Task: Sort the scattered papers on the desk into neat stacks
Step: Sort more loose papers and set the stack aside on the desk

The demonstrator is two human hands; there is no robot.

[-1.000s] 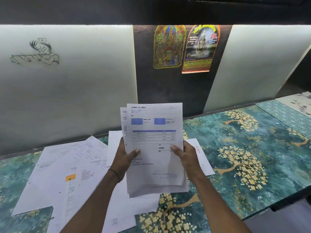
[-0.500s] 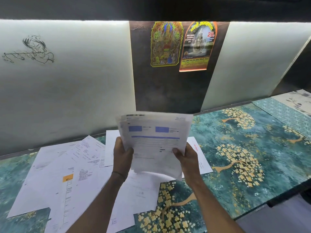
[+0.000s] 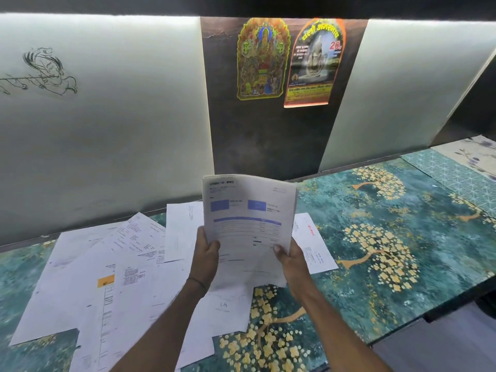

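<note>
Left hand (image 3: 206, 255) and right hand (image 3: 291, 260) grip a paper bundle (image 3: 248, 218) (held upright); loose sheets (image 3: 120, 277) lie below and leftward, one sheet (image 3: 312, 244) beside the right hand.
</note>
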